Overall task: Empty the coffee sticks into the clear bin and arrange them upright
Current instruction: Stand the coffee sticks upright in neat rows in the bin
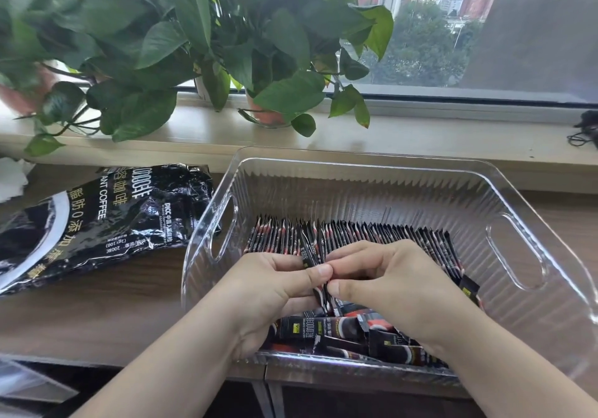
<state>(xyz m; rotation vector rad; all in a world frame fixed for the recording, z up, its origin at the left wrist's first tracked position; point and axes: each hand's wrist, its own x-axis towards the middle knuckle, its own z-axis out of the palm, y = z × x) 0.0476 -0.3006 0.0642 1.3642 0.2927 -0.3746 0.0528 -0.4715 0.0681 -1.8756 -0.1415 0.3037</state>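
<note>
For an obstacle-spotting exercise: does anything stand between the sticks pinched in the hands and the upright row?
Nothing visible does. The left hand and right hand pinch the held sticks at the upright row in the clear bin; loose sticks lie flat nearer the person.

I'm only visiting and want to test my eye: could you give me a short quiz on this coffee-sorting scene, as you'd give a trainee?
1. True or false: the crumpled black foil coffee bag lies inside the clear ribbed plastic bin.
2. Where do slim black coffee sticks lie flat? A) at the bin's near end B) against its far wall C) on top of the bag
3. What do the left hand and right hand pinch between them?
Key: 1 false, it lies on the brown wooden table beside the bin; 2 A; 3 a few coffee sticks.
</note>
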